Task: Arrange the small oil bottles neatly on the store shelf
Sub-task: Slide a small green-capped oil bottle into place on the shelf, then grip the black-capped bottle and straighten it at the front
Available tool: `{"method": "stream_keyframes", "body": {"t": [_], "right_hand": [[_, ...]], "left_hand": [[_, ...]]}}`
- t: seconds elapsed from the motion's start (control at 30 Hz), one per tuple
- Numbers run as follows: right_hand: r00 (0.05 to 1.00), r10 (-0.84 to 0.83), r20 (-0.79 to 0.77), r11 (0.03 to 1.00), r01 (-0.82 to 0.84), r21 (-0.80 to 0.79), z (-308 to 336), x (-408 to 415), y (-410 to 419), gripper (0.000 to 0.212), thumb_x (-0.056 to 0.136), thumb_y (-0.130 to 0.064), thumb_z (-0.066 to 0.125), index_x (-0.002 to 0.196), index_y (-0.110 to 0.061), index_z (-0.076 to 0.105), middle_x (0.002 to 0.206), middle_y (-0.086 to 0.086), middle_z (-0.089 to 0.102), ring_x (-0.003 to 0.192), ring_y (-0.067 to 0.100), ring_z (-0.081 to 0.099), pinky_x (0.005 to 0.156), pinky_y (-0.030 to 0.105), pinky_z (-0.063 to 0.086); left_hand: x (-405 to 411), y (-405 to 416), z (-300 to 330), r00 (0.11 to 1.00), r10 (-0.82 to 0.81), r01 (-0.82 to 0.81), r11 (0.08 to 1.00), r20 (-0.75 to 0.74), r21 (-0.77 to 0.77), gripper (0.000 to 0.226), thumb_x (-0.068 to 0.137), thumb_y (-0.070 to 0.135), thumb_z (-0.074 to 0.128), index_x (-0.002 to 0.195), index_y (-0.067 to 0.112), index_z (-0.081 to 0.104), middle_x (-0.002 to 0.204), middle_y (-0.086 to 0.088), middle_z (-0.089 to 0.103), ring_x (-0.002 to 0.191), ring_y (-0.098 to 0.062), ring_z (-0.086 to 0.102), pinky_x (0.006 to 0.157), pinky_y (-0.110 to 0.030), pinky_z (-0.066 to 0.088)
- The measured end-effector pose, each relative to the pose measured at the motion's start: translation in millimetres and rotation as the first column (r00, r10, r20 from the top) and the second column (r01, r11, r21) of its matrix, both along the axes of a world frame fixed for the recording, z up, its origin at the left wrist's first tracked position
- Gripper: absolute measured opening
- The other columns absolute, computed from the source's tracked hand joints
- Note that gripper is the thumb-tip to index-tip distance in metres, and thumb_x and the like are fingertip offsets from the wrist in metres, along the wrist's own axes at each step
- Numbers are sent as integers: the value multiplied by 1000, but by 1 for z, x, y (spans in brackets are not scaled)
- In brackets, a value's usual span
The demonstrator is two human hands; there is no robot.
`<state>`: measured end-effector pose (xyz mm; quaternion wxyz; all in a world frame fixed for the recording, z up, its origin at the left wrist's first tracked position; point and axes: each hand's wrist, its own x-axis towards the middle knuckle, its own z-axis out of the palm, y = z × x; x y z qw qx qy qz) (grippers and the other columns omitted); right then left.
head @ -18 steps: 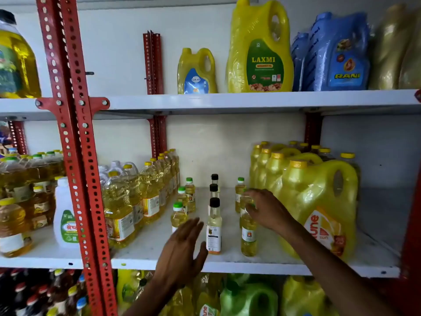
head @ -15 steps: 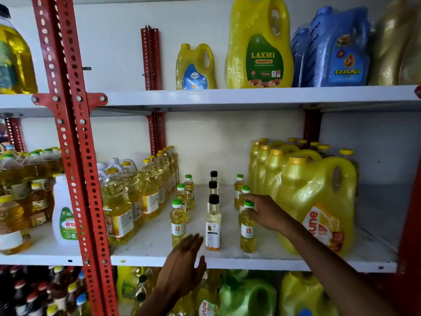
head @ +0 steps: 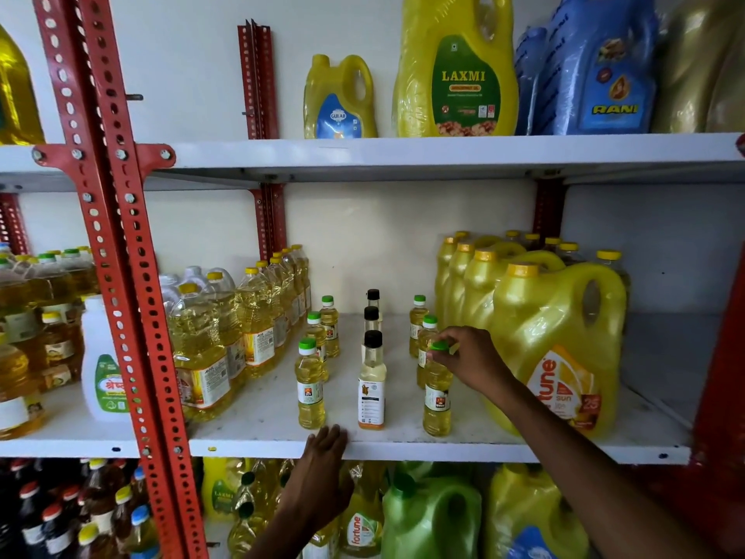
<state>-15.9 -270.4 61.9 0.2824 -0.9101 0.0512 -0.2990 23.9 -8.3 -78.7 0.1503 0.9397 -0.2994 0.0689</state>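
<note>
Middle white metal shelf [head: 403, 445] of a red slotted-angle rack, viewed from the head camera.

Centre of shelf: three front-to-back files of small clear plastic oil bottles. Left file, green-capped, yellow oil, front bottle [head: 311, 387] near the shelf lip. Middle file, black-capped, paler oil, front bottle [head: 371, 383] at 3 o'clock of the former. Right file, green-capped, front bottle [head: 437, 391] at 3 o'clock again, just beside the large yellow plastic handled jug [head: 560, 349].

Right hand [head: 469, 359]: reaching in from 5 o'clock, thumb and fingertips pinching the green cap of the front right bottle from above; bottle upright, base on the shelf. Left hand [head: 324, 468]: open, fingers together and extended, tips touching the front lip of the shelf at 6 o'clock of the left file; holding nothing.

Handling, as judged: light, rigid enough at cap and neck, thin-walled and yielding at the belly; tall and narrow, hence easily toppled into neighbours. Possibly slick if oily. Cap pinch adequate for sliding or twisting to face the label forward; for lifting, grip around the shoulder or labelled belly preferable.

At 9 o'clock: rows of larger clear yellow-capped bottles [head: 201, 357].
</note>
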Motion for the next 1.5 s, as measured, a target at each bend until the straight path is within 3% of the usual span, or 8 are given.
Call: {"method": "stream_keyframes", "body": {"t": [0.17, 0.83, 0.93, 1.03, 1.13, 1.27, 1.37, 1.5], "right_hand": [[999, 17, -39, 1000, -17, 4, 1, -1, 0, 40, 74, -23, 80, 111, -12, 70, 113, 9, 74, 104, 20, 67, 83, 21, 46], [994, 1, -107, 1000, -1, -3, -1, 1, -1, 42, 74, -26, 80, 112, -12, 69, 116, 13, 72, 108, 25, 66, 92, 33, 54], [984, -43, -173, 995, 27, -91, 1, 2, 1, 52, 74, -44, 75, 118, -19, 63, 120, 10, 69, 115, 27, 61, 94, 42, 53], [976, -202, -79, 922, 163, -351, 6, 3, 16, 57, 81, -54, 62, 127, -21, 55, 127, 6, 63, 121, 32, 51, 97, 46, 45], [999, -48, 7, 934, 48, -353, 10, 17, 37, 54, 88, -40, 58, 138, -23, 46, 141, 4, 54, 130, 31, 43, 104, 47, 40], [953, 223, -206, 932, -271, -241, 14, 45, 57, 57, 90, -10, 57, 143, -20, 40, 151, 6, 43, 139, 26, 39, 115, 38, 34], [929, 264, -259, 929, -317, -191, 16, 60, 63, 49, 88, 0, 58, 134, -17, 53, 142, 10, 54, 130, 25, 51, 108, 35, 42], [946, 238, -219, 955, -269, -124, 17, 68, 64, 40, 82, -13, 71, 121, -15, 63, 125, 14, 66, 113, 27, 61, 91, 30, 46]], "left_hand": [[1, -1, -5, 1000, 9, -9, 1000, -3, -27, 75, 92, 30, 58, 152, 16, 15, 164, -5, 14, 152, -23, 5, 123, -39, 9], [2, -1, -8, 999, 0, 1, 999, 36, -44, 76, 91, 30, 59, 152, 14, 16, 163, -6, 17, 151, -23, 8, 123, -38, 11], [4, 4, -12, 999, -17, 19, 999, 46, -41, 78, 91, 34, 58, 152, 13, 15, 163, -6, 16, 152, -24, 7, 123, -36, 8], [5, 12, -19, 998, -34, 37, 998, 59, -54, 80, 91, 35, 56, 153, 14, 11, 164, -6, 10, 152, -24, 3, 119, -30, 2], [5, 12, -17, 998, -33, 37, 997, 52, -73, 79, 92, 33, 56, 153, 15, 9, 164, -4, 8, 152, -22, 1, 118, -30, 1], [3, 9, -15, 999, -26, 28, 997, 34, -70, 82, 90, 28, 57, 153, 16, 8, 165, -4, 7, 152, -22, -1, 117, -30, 0], [5, 11, -16, 1000, -25, 26, 998, 9, -63, 82, 89, 24, 56, 153, 16, 6, 165, -4, 5, 152, -22, -3, 120, -32, 0], [5, 10, -16, 1000, -24, 24, 997, -10, -73, 84, 88, 24, 57, 153, 18, 4, 165, -3, 3, 152, -22, -5, 122, -35, 3]]}}
